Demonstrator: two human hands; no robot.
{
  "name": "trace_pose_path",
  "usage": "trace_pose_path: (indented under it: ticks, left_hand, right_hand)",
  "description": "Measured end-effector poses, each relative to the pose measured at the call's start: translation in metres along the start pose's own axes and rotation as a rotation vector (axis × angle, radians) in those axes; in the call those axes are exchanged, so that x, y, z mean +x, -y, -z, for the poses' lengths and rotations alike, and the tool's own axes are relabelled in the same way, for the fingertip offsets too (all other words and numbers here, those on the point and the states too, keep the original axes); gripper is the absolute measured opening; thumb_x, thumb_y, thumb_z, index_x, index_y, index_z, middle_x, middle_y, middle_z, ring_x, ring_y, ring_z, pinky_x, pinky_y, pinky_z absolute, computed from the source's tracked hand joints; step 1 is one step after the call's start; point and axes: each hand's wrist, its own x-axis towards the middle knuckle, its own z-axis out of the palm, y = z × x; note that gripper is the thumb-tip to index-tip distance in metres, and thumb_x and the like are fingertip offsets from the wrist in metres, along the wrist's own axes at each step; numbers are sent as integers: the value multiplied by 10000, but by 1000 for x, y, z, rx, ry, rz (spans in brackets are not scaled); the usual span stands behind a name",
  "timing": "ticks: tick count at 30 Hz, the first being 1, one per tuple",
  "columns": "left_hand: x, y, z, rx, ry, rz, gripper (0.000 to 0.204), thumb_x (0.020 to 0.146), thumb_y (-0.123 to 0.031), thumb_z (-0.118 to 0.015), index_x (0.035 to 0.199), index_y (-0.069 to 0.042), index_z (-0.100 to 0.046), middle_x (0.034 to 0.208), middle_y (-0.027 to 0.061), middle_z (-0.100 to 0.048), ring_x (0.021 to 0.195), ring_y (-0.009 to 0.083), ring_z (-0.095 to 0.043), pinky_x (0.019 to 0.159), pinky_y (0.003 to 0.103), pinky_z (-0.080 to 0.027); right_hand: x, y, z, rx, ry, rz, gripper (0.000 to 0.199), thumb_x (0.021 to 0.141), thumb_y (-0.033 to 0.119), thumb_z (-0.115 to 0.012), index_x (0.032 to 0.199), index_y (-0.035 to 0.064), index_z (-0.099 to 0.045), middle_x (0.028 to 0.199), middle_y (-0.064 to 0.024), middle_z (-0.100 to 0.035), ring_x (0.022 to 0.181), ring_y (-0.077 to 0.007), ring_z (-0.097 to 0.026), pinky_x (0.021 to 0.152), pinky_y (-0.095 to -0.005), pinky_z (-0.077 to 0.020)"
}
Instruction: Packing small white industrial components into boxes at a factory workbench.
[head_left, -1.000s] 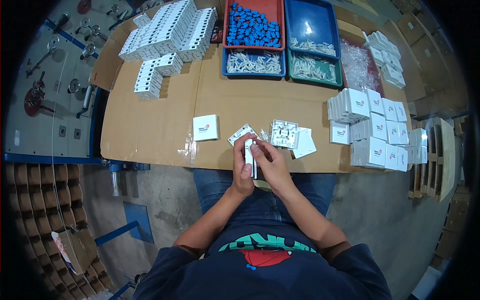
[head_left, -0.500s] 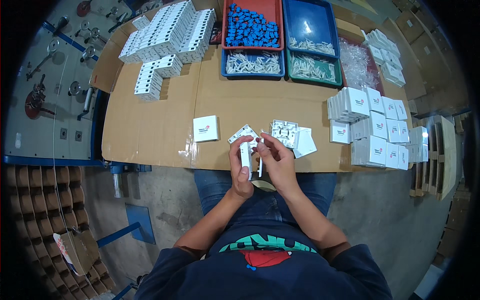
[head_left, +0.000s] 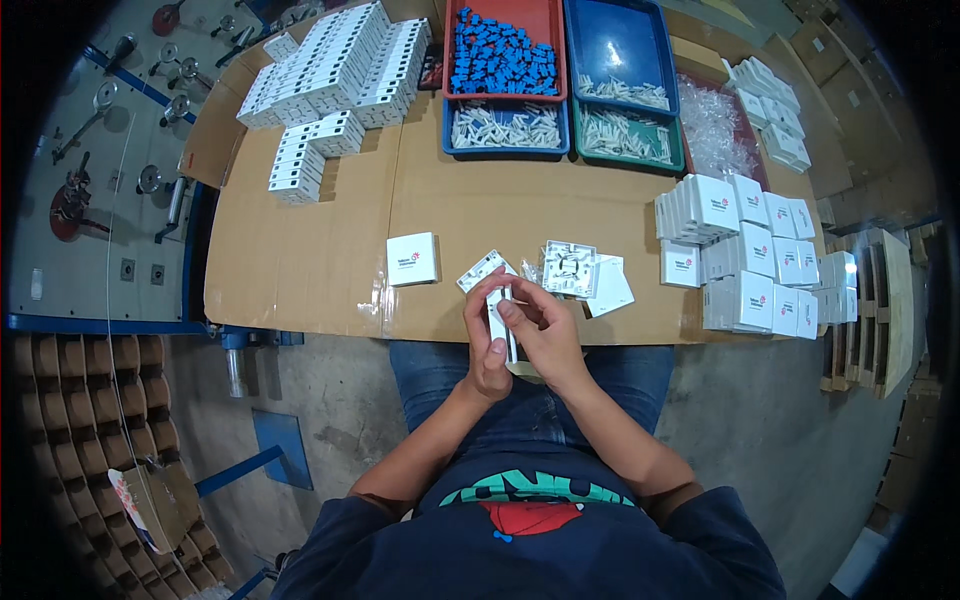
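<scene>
A wide table covered with brown cardboard (head_left: 300, 240) carries everything. At its far side, a deep blue plastic tray (head_left: 620, 40) holds a few slim white pieces and overlaps a green plastic tray (head_left: 628, 166) of similar ones; beside them, a red plastic tray (head_left: 552, 22) full of small blue parts overlaps a shallower blue plastic tray (head_left: 508, 153) of slim white pieces. White blocks (head_left: 330, 70) stack at far left, white square units (head_left: 752, 255) at right. Nearer lie a lone white square unit (head_left: 412, 258) and an open white square frame (head_left: 569, 268) on a flat white sheet (head_left: 614, 287). At the near edge, the left hand (head_left: 483, 340) cups a thin white plastic piece (head_left: 497, 326) held edge-up; the right hand (head_left: 550, 338) presses thumb and fingers to it, both partly hiding it
</scene>
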Motion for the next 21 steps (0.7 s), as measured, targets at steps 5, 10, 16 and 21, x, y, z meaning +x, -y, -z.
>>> trace_pose_path:
  ticks: [5, 10, 16, 21]
  left_hand:
    - [-1, -7, -3, 19, -10, 3, 786, 961, -520, -410, 1504, 32, -273, 1521, 221, -331, 1437, 349, -315, 1203, 477, -201]
    - [-3, -16, -4, 178, 95, 164, 752, 1060, -485, -322, 1577, 38, -161, 1602, 193, -232, 1458, 320, -291, 1215, 444, -187]
    - [-15, -16, 1, -205, 52, 545, 582, 1117, -288, -377, 1592, 8, -217, 1542, 133, -394, 1419, 206, -373, 1184, 350, -269]
    - [2, -27, -5, -363, -24, 535, 607, 1107, -421, -358, 1579, -50, -271, 1541, 124, -419, 1405, 229, -431, 1168, 375, -338]
  right_hand:
    - [-3, -6, 0, -31, -23, 50, 532, 955, 290, -740, 1351, -34, -592, 1169, -124, -676, 1029, -169, -653, 867, -299, -535]
    - [2, -13, 3, -146, -119, 274, 495, 1002, 293, -669, 1403, 17, -579, 1291, -150, -585, 1175, -212, -578, 990, -345, -473]
    - [0, -3, 5, -446, -181, 431, 413, 1057, 179, -525, 1432, 7, -547, 1435, -199, -477, 1280, -317, -532, 1068, -389, -423]
    - [4, 3, 18, -616, 11, 529, 594, 991, 182, -615, 1522, 6, -415, 1611, -225, -303, 1470, -390, -353, 1177, -431, -328]
